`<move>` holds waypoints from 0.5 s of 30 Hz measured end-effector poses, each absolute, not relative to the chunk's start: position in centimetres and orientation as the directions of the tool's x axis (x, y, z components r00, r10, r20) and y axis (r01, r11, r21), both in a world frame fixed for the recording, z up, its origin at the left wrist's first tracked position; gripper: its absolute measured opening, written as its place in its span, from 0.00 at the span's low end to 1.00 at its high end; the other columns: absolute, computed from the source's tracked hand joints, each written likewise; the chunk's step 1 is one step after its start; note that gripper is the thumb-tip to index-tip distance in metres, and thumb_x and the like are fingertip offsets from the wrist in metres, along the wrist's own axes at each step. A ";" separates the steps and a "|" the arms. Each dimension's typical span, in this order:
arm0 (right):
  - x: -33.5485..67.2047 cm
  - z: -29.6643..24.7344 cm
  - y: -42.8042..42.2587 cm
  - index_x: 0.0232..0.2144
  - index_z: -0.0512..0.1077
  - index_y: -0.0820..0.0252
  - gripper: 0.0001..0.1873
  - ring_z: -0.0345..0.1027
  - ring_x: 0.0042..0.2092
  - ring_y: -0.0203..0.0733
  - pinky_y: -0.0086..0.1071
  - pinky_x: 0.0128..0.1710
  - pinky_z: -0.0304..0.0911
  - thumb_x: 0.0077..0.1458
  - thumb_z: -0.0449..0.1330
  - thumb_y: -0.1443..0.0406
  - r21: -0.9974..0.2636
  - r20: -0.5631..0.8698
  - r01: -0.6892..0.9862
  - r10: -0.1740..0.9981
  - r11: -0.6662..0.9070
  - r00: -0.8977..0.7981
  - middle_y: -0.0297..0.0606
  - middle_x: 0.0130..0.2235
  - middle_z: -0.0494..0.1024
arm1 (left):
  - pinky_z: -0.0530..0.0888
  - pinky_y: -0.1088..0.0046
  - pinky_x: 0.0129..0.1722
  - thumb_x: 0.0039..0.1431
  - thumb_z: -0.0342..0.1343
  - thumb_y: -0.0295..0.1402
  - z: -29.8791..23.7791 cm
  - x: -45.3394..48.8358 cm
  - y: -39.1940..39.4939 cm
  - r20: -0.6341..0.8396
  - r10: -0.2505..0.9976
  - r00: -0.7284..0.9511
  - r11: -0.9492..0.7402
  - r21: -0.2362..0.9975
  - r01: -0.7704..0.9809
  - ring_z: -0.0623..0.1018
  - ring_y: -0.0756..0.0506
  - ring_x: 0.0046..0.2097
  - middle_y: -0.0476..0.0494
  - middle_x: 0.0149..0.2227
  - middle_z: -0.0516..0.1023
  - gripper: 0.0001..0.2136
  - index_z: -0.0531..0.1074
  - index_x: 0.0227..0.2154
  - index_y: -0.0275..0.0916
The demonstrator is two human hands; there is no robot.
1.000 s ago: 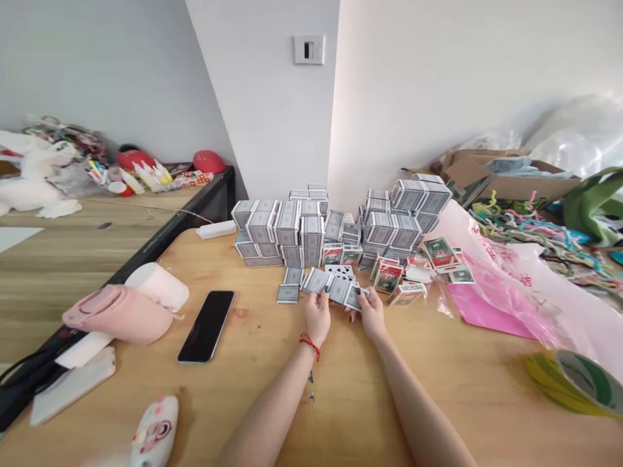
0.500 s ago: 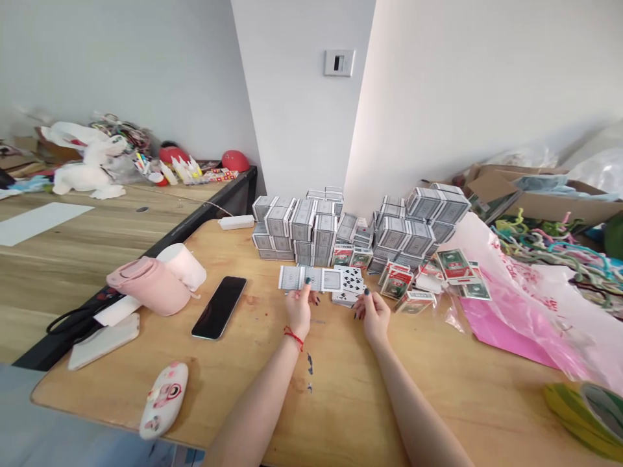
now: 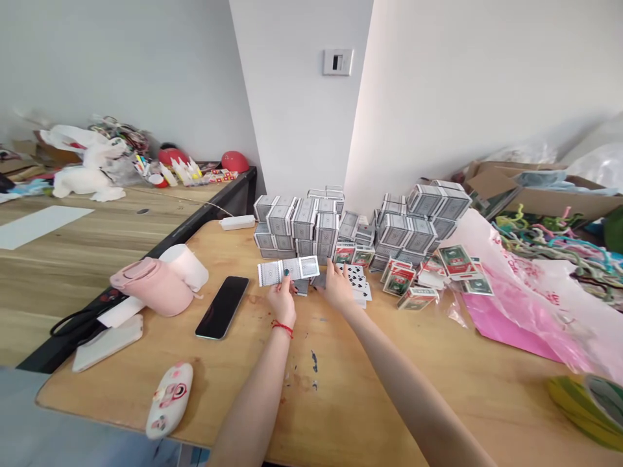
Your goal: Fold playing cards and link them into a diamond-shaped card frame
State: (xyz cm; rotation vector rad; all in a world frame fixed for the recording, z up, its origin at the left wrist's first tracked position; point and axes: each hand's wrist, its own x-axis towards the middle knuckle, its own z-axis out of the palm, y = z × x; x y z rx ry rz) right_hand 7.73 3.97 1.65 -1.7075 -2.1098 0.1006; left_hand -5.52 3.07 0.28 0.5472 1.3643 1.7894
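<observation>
My left hand point(image 3: 283, 303), with a red cord at its wrist, pinches a strip of grey-backed playing cards point(image 3: 288, 270) and holds it tilted above the table. The cards in the strip lie end to end. Just below the strip, another grey card point(image 3: 302, 286) shows beyond my fingers. My right hand point(image 3: 339, 287) is palm down with its fingers stretched out over the cards. At its left side is a dark grey card point(image 3: 319, 280); whether the fingers grip it I cannot tell. Face-up playing cards point(image 3: 357, 280) lie partly under this hand.
Stacked blocks of grey cards point(image 3: 304, 224) stand at the back, with more blocks point(image 3: 409, 227) to the right. Green-and-red card boxes point(image 3: 400, 277) lie nearby. A phone point(image 3: 222, 307), pink pouch point(image 3: 153, 285) and white case point(image 3: 169, 399) are left; pink plastic point(image 3: 516, 324) and tape point(image 3: 584, 408) right.
My left hand has moved left and tilted the card strip. My right hand has moved left and forward over the cards, its fingers now stretched out. The face-up cards sit slightly further right.
</observation>
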 end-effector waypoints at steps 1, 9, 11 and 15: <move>7.6 1.7 4.3 0.56 0.49 0.72 0.39 0.56 0.54 0.54 0.47 0.57 0.35 0.45 0.59 0.63 -0.311 0.245 0.921 0.956 0.235 -0.161 0.55 0.49 0.68 | 0.62 0.76 0.19 0.40 0.59 0.43 0.3 -5.5 3.1 -0.132 0.803 -0.582 -0.096 0.934 -0.345 0.66 0.53 0.18 0.51 0.16 0.67 0.16 0.65 0.16 0.34; 9.5 3.2 2.3 0.52 0.58 0.67 0.33 0.57 0.50 0.52 0.40 0.49 0.56 0.42 0.59 0.64 -0.483 0.332 0.834 0.937 0.267 -0.107 0.51 0.47 0.65 | 0.63 0.77 0.20 0.38 0.61 0.40 1.1 -4.9 2.8 -0.194 0.838 -0.510 -0.120 0.846 -0.520 0.68 0.54 0.19 0.53 0.17 0.67 0.15 0.63 0.20 0.35; 10.6 3.0 1.1 0.52 0.58 0.62 0.31 0.61 0.47 0.48 0.39 0.45 0.60 0.44 0.58 0.63 -0.598 0.386 0.752 0.922 0.277 -0.034 0.48 0.46 0.64 | 0.64 0.77 0.21 0.37 0.61 0.38 1.3 -4.6 2.7 -0.202 0.868 -0.454 -0.108 0.815 -0.569 0.68 0.54 0.19 0.53 0.18 0.68 0.14 0.63 0.21 0.34; 12.3 1.5 -1.3 0.51 0.60 0.59 0.29 0.61 0.47 0.49 0.41 0.44 0.62 0.44 0.59 0.62 -0.664 0.441 0.663 0.897 0.346 -0.026 0.47 0.45 0.64 | 0.64 0.76 0.20 0.37 0.61 0.38 1.2 -3.7 2.4 -0.165 0.916 -0.366 -0.051 0.856 -0.514 0.69 0.52 0.19 0.52 0.16 0.68 0.14 0.64 0.19 0.35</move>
